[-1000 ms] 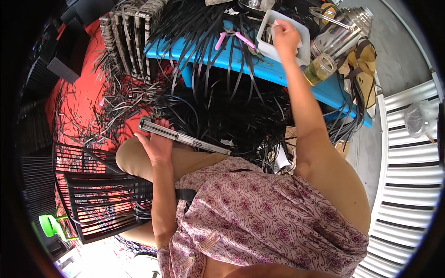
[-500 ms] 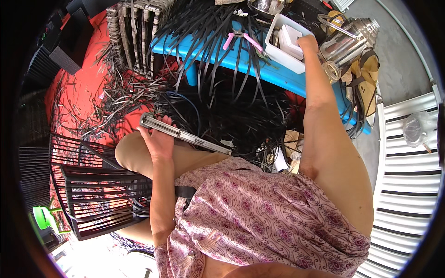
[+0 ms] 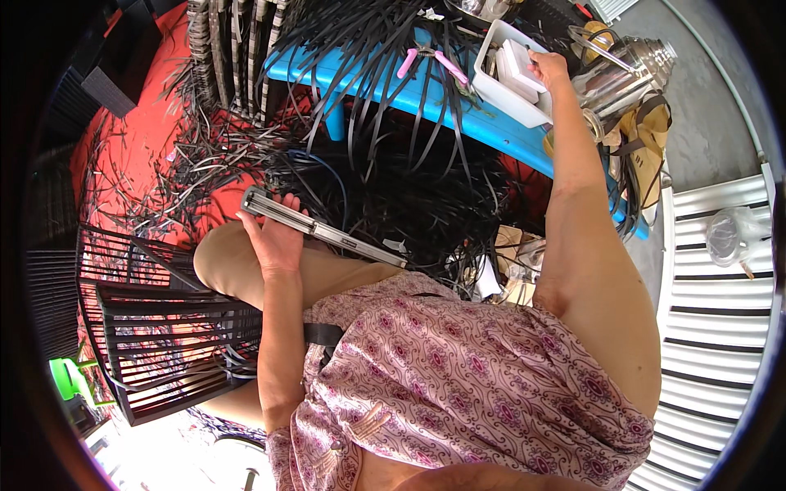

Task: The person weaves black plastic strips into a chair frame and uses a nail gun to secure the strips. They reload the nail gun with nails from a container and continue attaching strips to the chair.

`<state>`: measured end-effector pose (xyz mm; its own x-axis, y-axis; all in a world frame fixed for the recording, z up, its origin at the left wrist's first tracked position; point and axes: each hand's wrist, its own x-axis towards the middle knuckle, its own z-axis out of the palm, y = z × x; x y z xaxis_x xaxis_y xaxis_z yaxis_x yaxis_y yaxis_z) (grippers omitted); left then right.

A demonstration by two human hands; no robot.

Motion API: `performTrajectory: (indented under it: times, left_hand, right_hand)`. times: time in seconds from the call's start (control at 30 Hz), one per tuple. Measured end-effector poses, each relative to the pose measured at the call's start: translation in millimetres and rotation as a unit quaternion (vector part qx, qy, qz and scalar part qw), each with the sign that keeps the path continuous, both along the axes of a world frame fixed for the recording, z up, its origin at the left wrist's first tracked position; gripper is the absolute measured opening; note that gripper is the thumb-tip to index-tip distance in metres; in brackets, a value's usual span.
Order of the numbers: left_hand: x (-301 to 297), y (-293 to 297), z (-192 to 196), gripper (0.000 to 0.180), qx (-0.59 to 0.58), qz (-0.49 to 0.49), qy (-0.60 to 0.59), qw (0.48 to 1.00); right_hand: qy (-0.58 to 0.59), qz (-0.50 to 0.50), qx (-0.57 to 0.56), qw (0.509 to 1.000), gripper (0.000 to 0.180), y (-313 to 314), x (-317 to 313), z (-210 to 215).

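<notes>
Metal bar (image 3: 327,231) under left hand (image 3: 274,237)

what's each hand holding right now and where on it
The left hand grips a long grey metal bar near its upper-left end. The right hand reaches into a white tray; any hold there cannot be told.

Black strips (image 3: 385,176) thick between knee and blue table (image 3: 458,110); white tray (image 3: 512,94) edge open.

White rectangular box (image 3: 517,65) in white tray (image 3: 499,96) on blue table (image 3: 426,100) — right hand (image 3: 547,67) touching
</notes>
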<state>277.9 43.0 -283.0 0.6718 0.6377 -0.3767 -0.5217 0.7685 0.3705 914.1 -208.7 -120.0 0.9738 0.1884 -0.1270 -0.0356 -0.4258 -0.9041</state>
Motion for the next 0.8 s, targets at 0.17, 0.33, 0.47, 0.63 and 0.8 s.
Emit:
performTrajectory:
  times: [0.17, 0.33, 0.47, 0.63, 0.8]
  left_hand:
    - [2, 0, -2, 0.094, 0.001, 0.001, -0.002, 1.000]
    - [1, 0, -1, 0.095, -0.005, 0.003, 0.002, 1.000]
    - [1, -1, 0, 0.095, -0.011, 0.000, 0.000, 1.000]
    - [0, 0, -1, 0.094, -0.011, 0.001, 0.002, 1.000]
    - [1, -1, 0, 0.093, -0.008, 0.001, 0.006, 1.000]
  right_hand:
    - [0.109, 0.055, 0.025, 0.992, 0.011, -12, 20, 6]
    - [0.103, 0.008, -0.044, 0.994, 0.013, -10, 24, -2]
    - [0.136, -0.003, -0.100, 0.986, 0.013, -11, 33, -7]
    - [0.140, 0.017, -0.101, 0.985, 0.012, -12, 35, -7]
    - [0.157, 0.033, -0.067, 0.985, 0.010, -18, 44, -10]
